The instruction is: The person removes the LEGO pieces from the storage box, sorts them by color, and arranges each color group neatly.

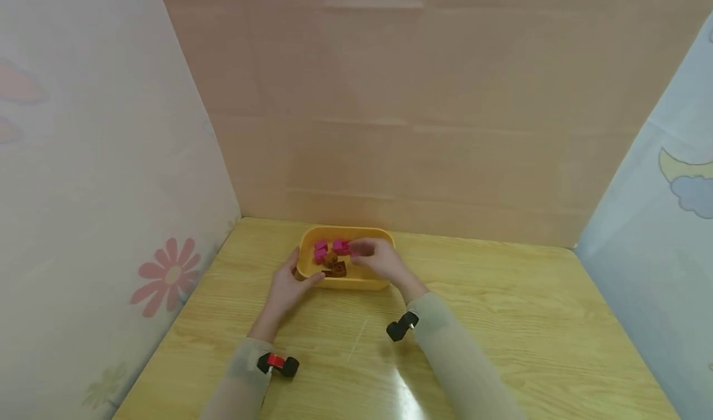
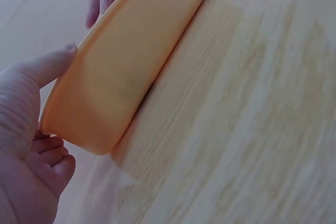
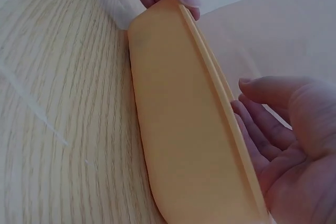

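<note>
A yellow-orange plastic bin (image 1: 356, 284) with rounded corners stands on the table. My left hand (image 1: 286, 287) grips its left end, the thumb (image 2: 55, 64) over the near rim and the other fingers bent at the end wall. Inside lie pink building blocks (image 1: 320, 247) towards the back and brown ones (image 1: 338, 270) nearer the front. From the right, my right hand (image 1: 379, 259) reaches over the bin, fingertips beside a pink block (image 1: 340, 246). In the right wrist view its thumb (image 3: 273, 88) is apart from the fingers, whose tips are partly hidden behind the rim.
The wooden tabletop (image 1: 490, 321) spreads in front of the bin and to its right. Close behind it rises a brown paper-like backdrop (image 1: 390, 160). Pale printed panels flank the table, with a flower (image 1: 171, 276) on the left and a moon (image 1: 676, 166) on the right.
</note>
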`<state>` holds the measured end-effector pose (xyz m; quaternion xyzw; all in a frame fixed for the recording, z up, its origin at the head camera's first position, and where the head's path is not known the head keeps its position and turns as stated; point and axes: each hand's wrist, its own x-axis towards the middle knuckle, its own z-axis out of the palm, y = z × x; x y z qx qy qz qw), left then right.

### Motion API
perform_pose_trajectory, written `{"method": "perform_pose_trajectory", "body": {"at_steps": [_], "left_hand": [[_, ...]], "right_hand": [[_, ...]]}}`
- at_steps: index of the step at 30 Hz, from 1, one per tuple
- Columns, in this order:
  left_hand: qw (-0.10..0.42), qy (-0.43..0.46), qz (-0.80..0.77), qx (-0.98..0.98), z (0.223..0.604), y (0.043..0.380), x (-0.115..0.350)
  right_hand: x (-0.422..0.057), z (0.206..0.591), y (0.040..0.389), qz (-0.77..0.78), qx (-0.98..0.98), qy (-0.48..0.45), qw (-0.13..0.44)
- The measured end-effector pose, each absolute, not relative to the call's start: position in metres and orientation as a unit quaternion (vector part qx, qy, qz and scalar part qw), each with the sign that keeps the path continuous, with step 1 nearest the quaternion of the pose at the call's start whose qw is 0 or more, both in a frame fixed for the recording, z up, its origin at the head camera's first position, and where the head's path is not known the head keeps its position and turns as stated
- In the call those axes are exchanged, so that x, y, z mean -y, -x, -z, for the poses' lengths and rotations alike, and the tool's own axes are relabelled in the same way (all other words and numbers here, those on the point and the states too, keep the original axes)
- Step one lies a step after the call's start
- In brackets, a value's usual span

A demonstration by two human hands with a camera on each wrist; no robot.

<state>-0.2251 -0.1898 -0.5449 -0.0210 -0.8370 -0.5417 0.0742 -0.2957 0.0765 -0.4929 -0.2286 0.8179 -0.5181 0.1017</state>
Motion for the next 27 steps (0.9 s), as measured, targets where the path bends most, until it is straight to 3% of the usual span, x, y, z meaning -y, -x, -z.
{"method": "perform_pose_trajectory", "body": {"at_steps": [13,27], "left_hand": [[0.076,0.019,0.536,0.841,0.540,0.219,0.185],[0.070,0.020,0.543,0.836,0.539,0.216,0.188]], "right_hand": [[-0.071,0.502,0.306,0.456,-0.868,0.179,0.083],[-0.065,0.501,0.303,0.382,-0.901,0.194,0.060]]}}
